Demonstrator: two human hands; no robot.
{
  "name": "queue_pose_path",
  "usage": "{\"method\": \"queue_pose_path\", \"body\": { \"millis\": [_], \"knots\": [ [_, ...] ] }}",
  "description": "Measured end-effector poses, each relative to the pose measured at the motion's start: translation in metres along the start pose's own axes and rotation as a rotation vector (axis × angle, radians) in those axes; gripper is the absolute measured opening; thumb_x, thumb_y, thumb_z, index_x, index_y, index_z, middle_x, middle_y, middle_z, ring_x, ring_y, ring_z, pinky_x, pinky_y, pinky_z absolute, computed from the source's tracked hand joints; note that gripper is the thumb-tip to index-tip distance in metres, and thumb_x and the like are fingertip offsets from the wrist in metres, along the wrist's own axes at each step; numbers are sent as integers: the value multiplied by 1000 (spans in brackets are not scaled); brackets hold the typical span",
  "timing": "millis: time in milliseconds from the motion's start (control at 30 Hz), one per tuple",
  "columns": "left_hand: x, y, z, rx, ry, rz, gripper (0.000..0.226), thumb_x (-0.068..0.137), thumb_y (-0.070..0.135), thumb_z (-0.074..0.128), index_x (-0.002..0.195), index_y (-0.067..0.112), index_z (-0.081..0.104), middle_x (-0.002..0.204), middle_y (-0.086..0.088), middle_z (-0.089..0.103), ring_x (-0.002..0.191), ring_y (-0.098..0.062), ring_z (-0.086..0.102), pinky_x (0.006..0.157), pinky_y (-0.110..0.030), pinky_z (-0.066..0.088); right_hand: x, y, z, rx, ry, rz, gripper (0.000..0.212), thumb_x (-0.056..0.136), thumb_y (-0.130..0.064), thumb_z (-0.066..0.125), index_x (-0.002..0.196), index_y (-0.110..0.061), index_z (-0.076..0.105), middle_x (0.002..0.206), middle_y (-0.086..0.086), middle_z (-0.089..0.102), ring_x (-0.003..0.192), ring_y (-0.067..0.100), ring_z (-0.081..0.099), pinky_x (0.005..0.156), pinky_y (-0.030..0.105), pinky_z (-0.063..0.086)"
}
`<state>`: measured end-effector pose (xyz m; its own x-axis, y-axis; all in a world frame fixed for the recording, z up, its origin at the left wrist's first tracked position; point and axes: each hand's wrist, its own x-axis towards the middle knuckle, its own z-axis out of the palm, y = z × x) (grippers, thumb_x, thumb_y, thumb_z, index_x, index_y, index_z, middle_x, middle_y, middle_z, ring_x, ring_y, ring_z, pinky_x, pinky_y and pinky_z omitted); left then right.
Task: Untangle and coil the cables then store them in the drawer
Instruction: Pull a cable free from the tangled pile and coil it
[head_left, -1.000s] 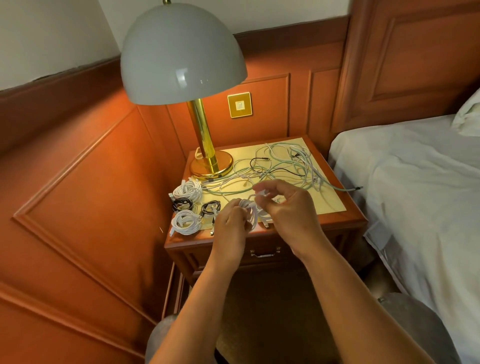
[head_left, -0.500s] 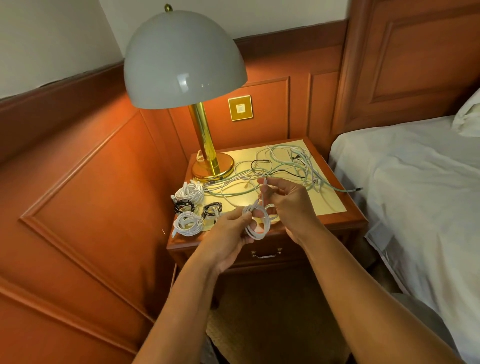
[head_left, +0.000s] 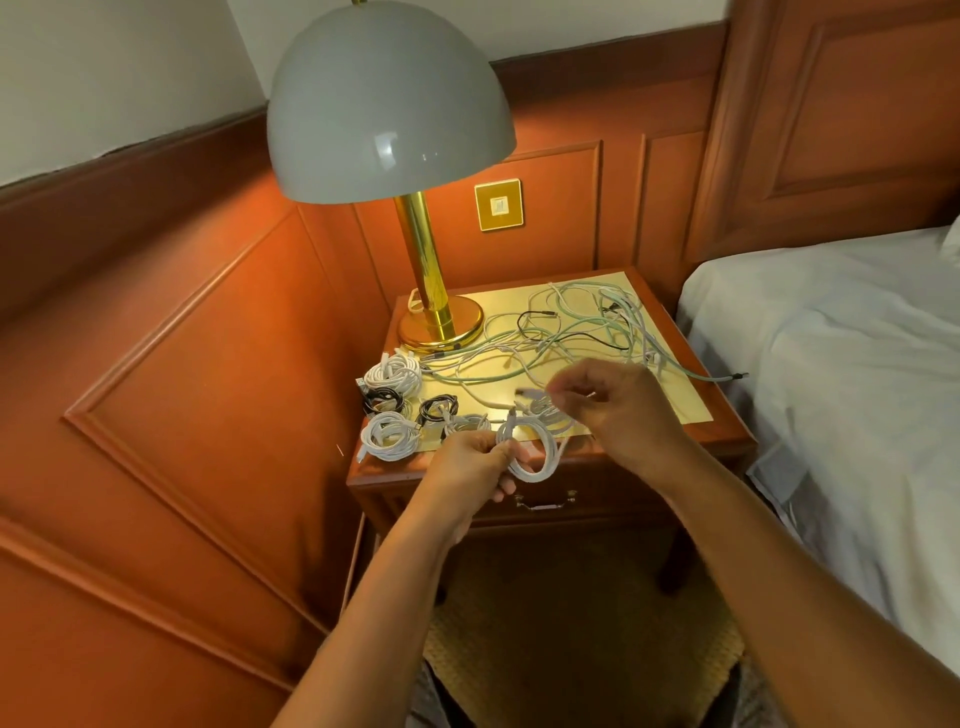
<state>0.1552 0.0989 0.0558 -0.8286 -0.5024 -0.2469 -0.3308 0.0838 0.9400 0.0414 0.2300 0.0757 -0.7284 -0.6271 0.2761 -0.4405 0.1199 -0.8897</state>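
My left hand (head_left: 470, 462) pinches a white cable coil (head_left: 532, 449) above the front edge of the nightstand (head_left: 727, 431). My right hand (head_left: 608, 410) is blurred just right of the coil, fingers curled around the cable's free end. A tangle of white, green and black cables (head_left: 576, 332) lies on the nightstand top. Several finished coils, white (head_left: 392, 374) (head_left: 389, 435) and black (head_left: 439, 408), sit at the front left. The drawer (head_left: 545, 501) under the top is closed.
A brass lamp (head_left: 434, 291) with a grey dome shade stands at the nightstand's back left. Wooden wall panels close in on the left and behind. A bed with white sheets (head_left: 831, 364) lies right of the nightstand.
My right hand has moved right and down around the coil with the cable end. My left hand has kept hold of the coil, which hangs a little lower.
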Motion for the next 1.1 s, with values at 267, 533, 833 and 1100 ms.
{"method": "queue_pose_path", "body": {
  "millis": [267, 533, 833, 1100],
  "knots": [
    [0, 5, 14, -49, 67, -1, 27, 99, 12, 51, 78, 3, 65, 58, 0, 60, 48, -8, 54, 47, -17, 44, -3, -3, 10, -697, -200, -157, 20, 91, -10, 61, 109, -13, 71, 107, 6, 64, 93, 17, 59, 74, 21, 42],
    [-6, 6, 5, -103, 52, 33, 23, 100, 11, 49, 88, -2, 62, 72, -9, 61, 49, -6, 53, 48, -17, 45, -12, 4, 15, 241, -35, 331, 12, 87, -14, 70, 93, -9, 62, 88, 8, 62, 72, 18, 62, 60, 26, 53],
    [-8, 12, 3, -444, -103, -39, 24, 99, 11, 50, 81, 1, 62, 63, -6, 65, 52, -9, 57, 48, -17, 48, -32, 20, 3, 1057, 127, 499, 16, 87, 9, 55, 94, -4, 61, 89, 10, 64, 74, 14, 65, 59, 20, 55],
    [-12, 18, 1, -423, -153, -10, 24, 99, 11, 50, 82, 1, 64, 69, -7, 66, 54, -10, 60, 49, -16, 50, -42, 18, 16, 1049, 19, 327, 45, 75, -5, 61, 119, -14, 66, 109, 13, 65, 88, 24, 59, 68, 31, 45]
  ]
}}
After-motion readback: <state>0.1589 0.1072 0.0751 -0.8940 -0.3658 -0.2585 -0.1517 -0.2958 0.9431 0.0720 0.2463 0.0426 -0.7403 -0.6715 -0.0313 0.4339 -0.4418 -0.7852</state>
